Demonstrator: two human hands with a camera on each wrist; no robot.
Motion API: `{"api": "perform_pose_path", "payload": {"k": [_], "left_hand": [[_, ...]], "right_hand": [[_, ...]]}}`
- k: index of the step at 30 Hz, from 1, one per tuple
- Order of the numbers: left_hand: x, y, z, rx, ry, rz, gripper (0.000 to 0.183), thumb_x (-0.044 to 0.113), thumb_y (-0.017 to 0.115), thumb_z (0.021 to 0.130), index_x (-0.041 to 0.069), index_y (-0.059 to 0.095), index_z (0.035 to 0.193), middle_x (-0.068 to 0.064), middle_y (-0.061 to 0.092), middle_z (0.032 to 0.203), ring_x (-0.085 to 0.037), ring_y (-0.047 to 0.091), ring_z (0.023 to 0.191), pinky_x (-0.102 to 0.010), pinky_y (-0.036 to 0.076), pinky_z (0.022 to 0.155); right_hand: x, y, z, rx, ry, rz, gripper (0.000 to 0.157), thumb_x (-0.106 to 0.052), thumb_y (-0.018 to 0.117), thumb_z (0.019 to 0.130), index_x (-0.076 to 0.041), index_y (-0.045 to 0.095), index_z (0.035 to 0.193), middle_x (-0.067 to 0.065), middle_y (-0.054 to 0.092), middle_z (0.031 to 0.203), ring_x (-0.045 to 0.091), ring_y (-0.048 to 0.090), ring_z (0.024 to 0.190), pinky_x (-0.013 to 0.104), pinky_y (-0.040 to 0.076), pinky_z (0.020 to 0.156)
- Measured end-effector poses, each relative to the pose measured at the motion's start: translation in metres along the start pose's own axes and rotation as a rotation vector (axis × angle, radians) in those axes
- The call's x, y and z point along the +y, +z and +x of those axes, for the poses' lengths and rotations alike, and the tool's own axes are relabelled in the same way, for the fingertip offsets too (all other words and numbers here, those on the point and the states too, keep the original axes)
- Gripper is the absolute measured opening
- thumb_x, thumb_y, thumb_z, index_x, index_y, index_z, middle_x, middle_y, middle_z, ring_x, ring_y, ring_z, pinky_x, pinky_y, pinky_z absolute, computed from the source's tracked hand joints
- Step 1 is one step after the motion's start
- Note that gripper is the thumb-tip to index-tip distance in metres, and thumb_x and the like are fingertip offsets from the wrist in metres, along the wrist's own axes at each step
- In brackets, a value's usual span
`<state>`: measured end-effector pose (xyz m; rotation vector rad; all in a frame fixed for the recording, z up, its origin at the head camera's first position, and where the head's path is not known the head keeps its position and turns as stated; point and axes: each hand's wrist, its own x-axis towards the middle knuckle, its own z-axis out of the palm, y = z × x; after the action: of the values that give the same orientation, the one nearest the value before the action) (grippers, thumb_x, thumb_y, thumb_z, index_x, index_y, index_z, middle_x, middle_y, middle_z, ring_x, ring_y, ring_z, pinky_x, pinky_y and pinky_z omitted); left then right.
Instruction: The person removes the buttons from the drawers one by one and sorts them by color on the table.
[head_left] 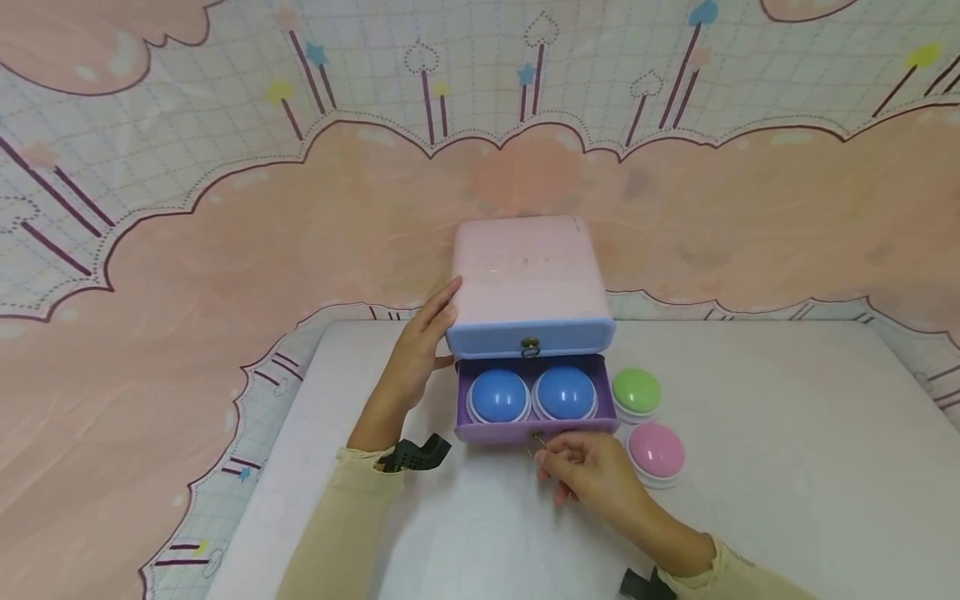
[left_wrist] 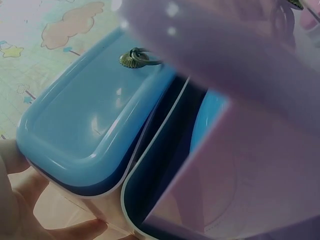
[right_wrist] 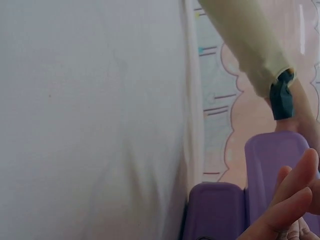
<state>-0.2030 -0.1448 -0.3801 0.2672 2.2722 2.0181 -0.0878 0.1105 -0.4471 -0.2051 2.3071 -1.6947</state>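
A small drawer cabinet point(head_left: 528, 271) has a pink top and a blue upper drawer front point(head_left: 487, 339) with a brass ring pull. Below it a purple drawer point(head_left: 498, 432) stands pulled out, with two round blue push buttons point(head_left: 498, 396) point(head_left: 566, 392) on white bases inside. My left hand point(head_left: 416, 354) rests against the cabinet's left side, fingers along the wall. At the drawer's front, my right hand point(head_left: 596, 471) pinches its ring pull point(head_left: 537, 444) between thumb and fingers. In the right wrist view, another purple drawer front point(right_wrist: 217, 210) sits beneath the pulled-out one.
A green push button point(head_left: 637, 390) and a pink push button point(head_left: 657, 450) lie on the white table point(head_left: 787, 450), right of the drawer. Behind the cabinet hangs a patterned peach cloth point(head_left: 360, 225). Dark straps point(head_left: 416, 454) circle the wrists.
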Motion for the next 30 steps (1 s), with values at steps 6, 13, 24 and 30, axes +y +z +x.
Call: {"api": "perform_pose_path", "payload": {"k": [6, 13, 24, 30], "left_hand": [[0.001, 0.001, -0.002, -0.007, 0.0, 0.001, 0.05, 0.042, 0.045, 0.108, 0.039, 0.038, 0.157, 0.012, 0.017, 0.171, -0.035, 0.029, 0.153, -0.074, 0.043, 0.1], [0.001, 0.002, -0.002, -0.007, 0.005, -0.005, 0.05, 0.042, 0.045, 0.108, 0.039, 0.038, 0.157, 0.012, 0.015, 0.171, -0.034, 0.027, 0.154, -0.075, 0.043, 0.1], [0.002, 0.002, -0.002, -0.008, 0.014, 0.001, 0.05, 0.042, 0.045, 0.108, 0.039, 0.038, 0.157, 0.009, 0.013, 0.172, -0.033, 0.025, 0.155, -0.074, 0.043, 0.099], [0.002, 0.001, -0.001, -0.004, 0.012, -0.005, 0.05, 0.042, 0.045, 0.108, 0.039, 0.039, 0.157, 0.009, 0.013, 0.172, -0.034, 0.025, 0.155, -0.075, 0.042, 0.1]], "right_hand": [[0.001, 0.001, -0.005, -0.004, 0.0, 0.012, 0.026, -0.023, 0.074, 0.093, 0.003, 0.073, 0.096, 0.018, 0.075, 0.081, 0.018, 0.065, 0.051, 0.024, 0.047, 0.047], [0.004, -0.001, -0.005, -0.023, -0.025, 0.003, 0.027, -0.024, 0.074, 0.094, 0.002, 0.074, 0.098, 0.017, 0.075, 0.083, 0.017, 0.066, 0.052, 0.024, 0.049, 0.048], [0.012, -0.013, -0.007, -0.114, -0.046, -0.021, 0.031, -0.023, 0.07, 0.097, 0.003, 0.072, 0.112, 0.017, 0.076, 0.09, 0.018, 0.069, 0.06, 0.024, 0.052, 0.054], [0.008, -0.026, -0.009, -0.125, -0.022, -0.058, 0.03, -0.026, 0.072, 0.096, 0.0, 0.074, 0.112, 0.013, 0.076, 0.093, 0.021, 0.071, 0.065, 0.027, 0.056, 0.061]]}}
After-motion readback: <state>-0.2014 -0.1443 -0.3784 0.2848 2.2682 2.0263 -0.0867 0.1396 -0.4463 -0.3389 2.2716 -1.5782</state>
